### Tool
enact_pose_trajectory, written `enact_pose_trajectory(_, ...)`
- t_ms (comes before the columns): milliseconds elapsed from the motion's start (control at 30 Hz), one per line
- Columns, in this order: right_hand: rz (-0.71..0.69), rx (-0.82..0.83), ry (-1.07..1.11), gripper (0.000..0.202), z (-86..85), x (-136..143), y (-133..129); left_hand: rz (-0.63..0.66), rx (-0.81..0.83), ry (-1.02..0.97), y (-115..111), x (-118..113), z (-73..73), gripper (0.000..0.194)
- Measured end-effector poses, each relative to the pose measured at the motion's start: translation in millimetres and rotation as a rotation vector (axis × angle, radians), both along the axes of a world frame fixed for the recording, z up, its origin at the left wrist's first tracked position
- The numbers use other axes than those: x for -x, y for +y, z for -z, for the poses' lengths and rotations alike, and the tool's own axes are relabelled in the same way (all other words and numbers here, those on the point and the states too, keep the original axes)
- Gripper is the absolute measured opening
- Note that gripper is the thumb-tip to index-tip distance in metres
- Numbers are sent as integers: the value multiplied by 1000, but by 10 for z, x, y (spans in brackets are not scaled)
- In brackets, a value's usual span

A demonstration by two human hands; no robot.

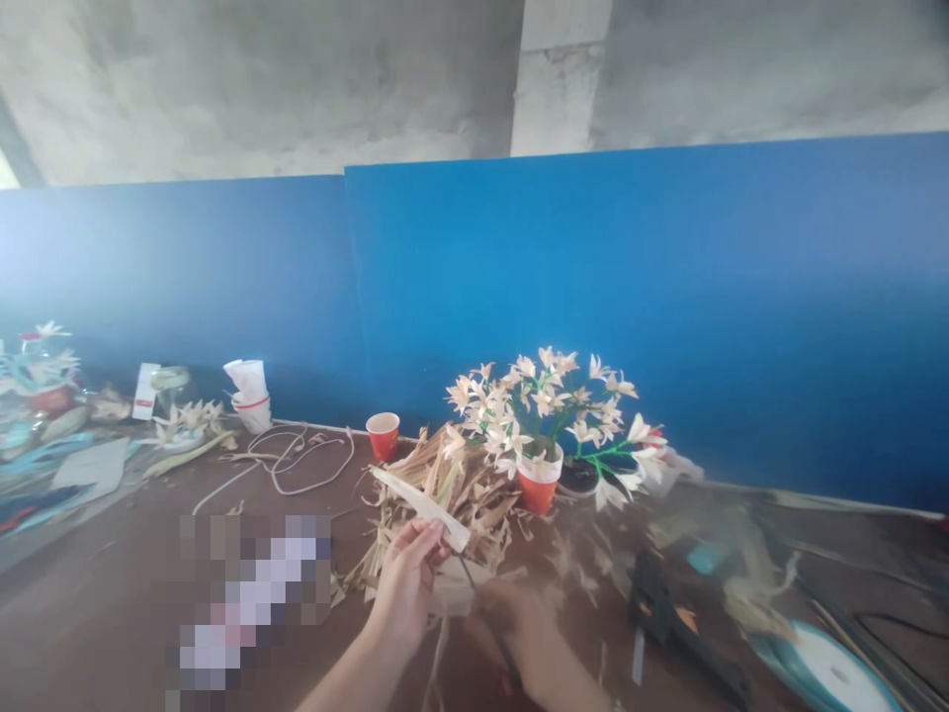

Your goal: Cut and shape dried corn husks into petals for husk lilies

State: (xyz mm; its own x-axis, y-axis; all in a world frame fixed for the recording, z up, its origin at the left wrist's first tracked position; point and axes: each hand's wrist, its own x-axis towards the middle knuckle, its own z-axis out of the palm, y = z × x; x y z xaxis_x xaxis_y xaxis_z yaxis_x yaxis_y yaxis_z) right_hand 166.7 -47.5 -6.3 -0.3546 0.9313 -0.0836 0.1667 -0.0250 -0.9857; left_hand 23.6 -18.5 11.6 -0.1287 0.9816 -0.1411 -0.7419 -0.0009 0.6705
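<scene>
"Pale strip [415, 499], just below the frame's centre: what holds it?"
"Your left hand [407, 578]; its fingers pinch the lower end, in front of the husk pile [489, 504]."
"And your right hand [526, 628]?"
"Blurred, lower centre, at a dark slim tool [467, 571]; I cannot tell whether your fingers there are closed."

- Left hand [406, 578]: thumb and fingers [432, 534] pinched together, forearm [345, 682] slanting inward.
- Right hand [523, 623]: slightly lower, near the left, blurred; probably curled, though its grip is unclear.
</scene>
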Motion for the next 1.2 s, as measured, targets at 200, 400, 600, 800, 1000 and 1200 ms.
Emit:
enact_pose_trajectory(200, 0, -1, -46, 58, -88, -16, -28, 7, 10, -13, -22, -14, -6, 25)
enact_pose_trajectory(400, 9, -1, -58, 52, -65, -22, -21, 13, 20, -3, -33, -20, -6, 22)
enact_pose_trajectory(600, -57, 16, -53, 31, -152, -103, -11, -36, 35, -17, -1, 8, -14, 23)
enact_pose_trajectory(800, -34, 33, 107, 26, -129, -190, 127, -129, 34, -30, 4, 31, -26, 25)
enact_pose_trajectory(1000, 304, -125, 175, 42, -72, -89, 203, 96, -30, 119, -117, -151, 46, 26)
enact_pose_trajectory(1200, 440, -140, 45, 43, -204, -124, 151, 187, -19, 208, -197, -255, 64, 27)
